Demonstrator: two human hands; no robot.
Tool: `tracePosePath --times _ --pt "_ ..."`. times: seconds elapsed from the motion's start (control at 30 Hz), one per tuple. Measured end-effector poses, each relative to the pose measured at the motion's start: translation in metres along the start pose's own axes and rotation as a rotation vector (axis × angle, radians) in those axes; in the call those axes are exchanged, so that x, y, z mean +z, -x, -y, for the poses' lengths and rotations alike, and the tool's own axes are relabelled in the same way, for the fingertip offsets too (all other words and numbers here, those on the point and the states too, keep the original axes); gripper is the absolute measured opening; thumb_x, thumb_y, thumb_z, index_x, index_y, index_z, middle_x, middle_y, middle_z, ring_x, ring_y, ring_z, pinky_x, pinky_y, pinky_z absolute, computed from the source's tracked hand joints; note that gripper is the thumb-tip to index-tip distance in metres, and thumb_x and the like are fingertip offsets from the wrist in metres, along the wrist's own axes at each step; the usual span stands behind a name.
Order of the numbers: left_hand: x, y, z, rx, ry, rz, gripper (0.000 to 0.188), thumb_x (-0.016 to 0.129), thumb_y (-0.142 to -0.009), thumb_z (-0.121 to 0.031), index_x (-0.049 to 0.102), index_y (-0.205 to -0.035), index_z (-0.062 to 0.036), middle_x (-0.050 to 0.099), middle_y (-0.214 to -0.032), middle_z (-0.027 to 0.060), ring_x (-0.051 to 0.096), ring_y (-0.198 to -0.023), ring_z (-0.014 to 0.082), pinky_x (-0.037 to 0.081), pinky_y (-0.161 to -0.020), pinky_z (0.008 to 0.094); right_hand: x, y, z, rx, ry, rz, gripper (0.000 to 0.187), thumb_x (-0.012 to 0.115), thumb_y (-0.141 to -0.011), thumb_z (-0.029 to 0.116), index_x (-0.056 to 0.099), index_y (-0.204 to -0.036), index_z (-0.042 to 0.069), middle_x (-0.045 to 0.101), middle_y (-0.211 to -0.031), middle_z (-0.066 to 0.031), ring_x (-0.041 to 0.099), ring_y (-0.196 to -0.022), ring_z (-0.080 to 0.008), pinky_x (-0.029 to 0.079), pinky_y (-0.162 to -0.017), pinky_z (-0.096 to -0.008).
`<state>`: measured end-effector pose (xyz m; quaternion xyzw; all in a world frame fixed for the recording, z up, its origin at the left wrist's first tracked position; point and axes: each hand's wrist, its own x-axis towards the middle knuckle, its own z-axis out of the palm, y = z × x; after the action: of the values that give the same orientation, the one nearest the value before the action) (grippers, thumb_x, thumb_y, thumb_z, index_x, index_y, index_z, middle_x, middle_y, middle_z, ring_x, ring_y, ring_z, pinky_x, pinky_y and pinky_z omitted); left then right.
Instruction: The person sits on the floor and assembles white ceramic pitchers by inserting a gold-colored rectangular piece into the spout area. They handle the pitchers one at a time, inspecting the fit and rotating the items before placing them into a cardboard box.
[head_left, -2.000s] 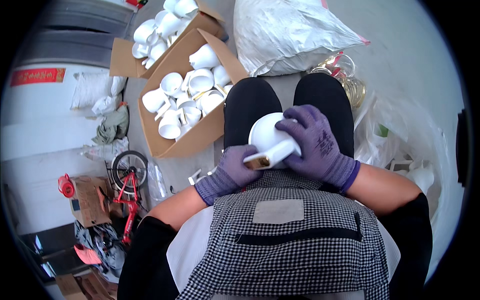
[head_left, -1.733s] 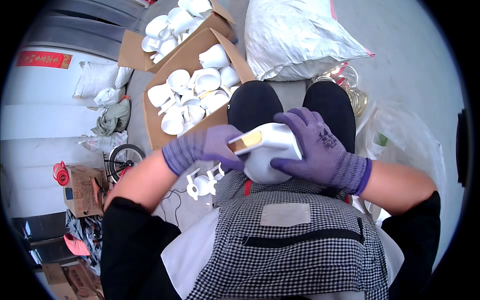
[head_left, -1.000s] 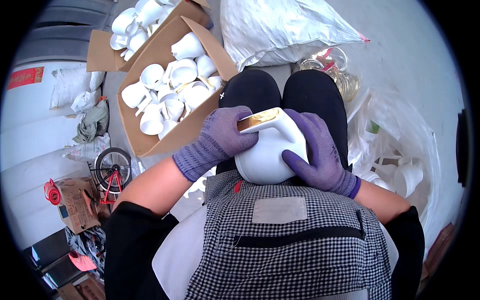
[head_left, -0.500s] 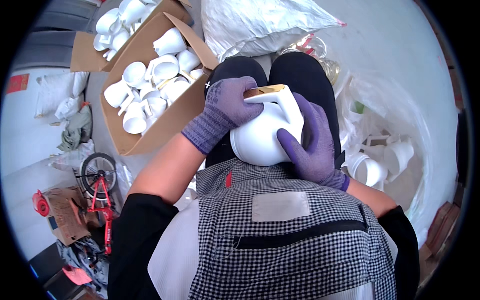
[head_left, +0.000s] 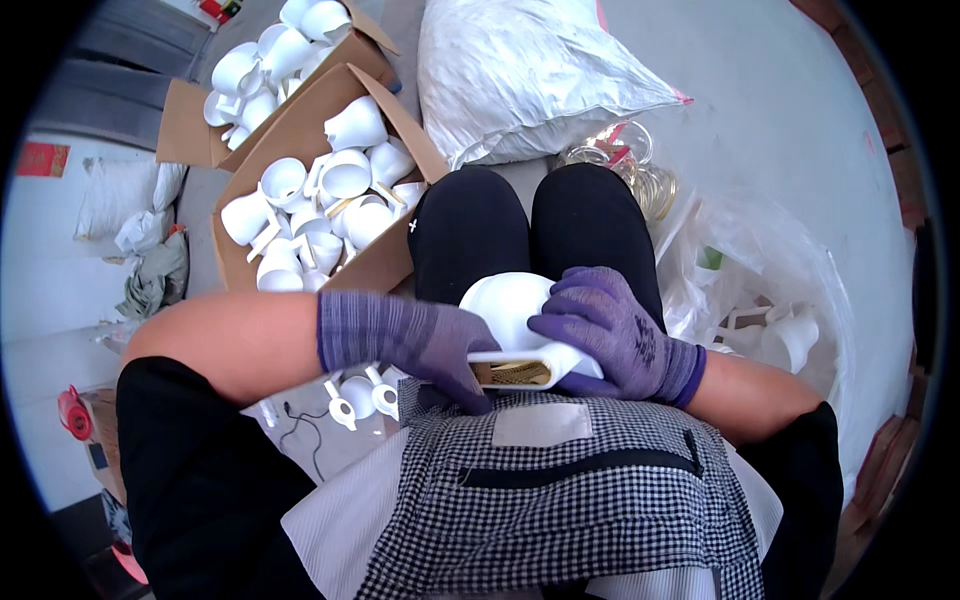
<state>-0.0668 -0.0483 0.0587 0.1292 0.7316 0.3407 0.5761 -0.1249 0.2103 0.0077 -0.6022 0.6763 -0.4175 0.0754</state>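
A white plastic jug (head_left: 503,305) rests in my lap, its hollow handle turned toward my apron. A gold-coloured strip (head_left: 515,373) shows inside that handle. My left hand (head_left: 440,345), in a purple knit glove, is closed at the left end of the handle, with some fingers hidden beneath it. Over the jug's right side lies my right hand (head_left: 612,335), also gloved, its fingers wrapped round the body close to the handle. Part of the jug's rounded body is covered by both hands.
An open cardboard box (head_left: 385,265) full of white jugs stands ahead on the left, another behind it. A silvery sack (head_left: 530,80) and gold-coloured rings (head_left: 652,190) lie ahead. Right, a clear plastic bag (head_left: 800,235) holds white jugs. Small white parts (head_left: 342,412) sit at lower left.
The jug has come closer to my waist and been turned, its handle now facing me. My left forearm has swung out sideways; my right hand has shifted onto the jug's top side.
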Motion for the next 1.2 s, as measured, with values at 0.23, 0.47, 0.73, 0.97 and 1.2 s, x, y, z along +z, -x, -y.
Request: tracePosePath --times 0.23,0.47,0.73,0.97,1.2 --pt "0.029 -0.009 0.017 0.008 -0.052 -0.648 0.037 0.077 -0.071 -0.033 0.070 -0.096 -0.0074 0.070 -0.083 0.0167 0.071 -0.082 0.0345 0.057 -0.077 0.0429 0.010 -0.003 -0.017 0.137 0.013 -0.075 0.062 0.076 -0.070 0.029 0.063 -0.128 0.013 0.059 -0.116 -0.0102 0.055 -0.112 -0.0346 0.040 -0.101 -0.0503" --pt "0.021 -0.058 0.039 0.164 -0.061 -1.212 0.035 0.080 -0.056 -0.022 0.066 -0.084 -0.0058 0.068 -0.079 0.0137 0.070 -0.076 0.0366 0.056 -0.068 0.0392 0.000 -0.009 -0.025 0.281 0.010 -0.169 0.057 0.074 -0.074 0.028 0.063 -0.125 0.006 0.060 -0.115 -0.0168 0.059 -0.105 -0.0360 0.045 -0.095 -0.0482" --pt "-0.019 -0.059 0.026 0.110 -0.198 -1.267 0.030 0.074 -0.070 -0.032 0.066 -0.086 -0.0076 0.066 -0.075 0.0143 0.068 -0.072 0.0336 0.053 -0.066 0.0403 0.010 -0.011 -0.015 0.559 -0.166 -0.380 0.051 0.072 -0.083 0.027 0.062 -0.125 0.000 0.059 -0.117 -0.0187 0.056 -0.113 -0.0339 0.043 -0.101 -0.0438" --pt "-0.032 -0.076 0.041 0.145 -0.132 -1.301 0.040 0.072 -0.070 -0.041 0.069 -0.093 -0.0082 0.069 -0.078 0.0166 0.070 -0.077 0.0351 0.055 -0.072 0.0441 0.017 -0.026 -0.012 0.608 -0.130 -0.492 0.050 0.075 -0.081 0.027 0.064 -0.121 0.000 0.060 -0.116 -0.0187 0.058 -0.112 -0.0327 0.045 -0.099 -0.0418" --pt "0.002 -0.058 0.046 0.125 -0.117 -1.319 0.032 0.075 -0.070 -0.033 0.066 -0.087 -0.0077 0.066 -0.076 0.0146 0.069 -0.075 0.0345 0.053 -0.068 0.0412 0.016 -0.025 -0.002 0.434 0.022 -0.350 0.057 0.072 -0.080 0.028 0.060 -0.131 0.003 0.060 -0.118 -0.0200 0.055 -0.114 -0.0371 0.042 -0.102 -0.0467"
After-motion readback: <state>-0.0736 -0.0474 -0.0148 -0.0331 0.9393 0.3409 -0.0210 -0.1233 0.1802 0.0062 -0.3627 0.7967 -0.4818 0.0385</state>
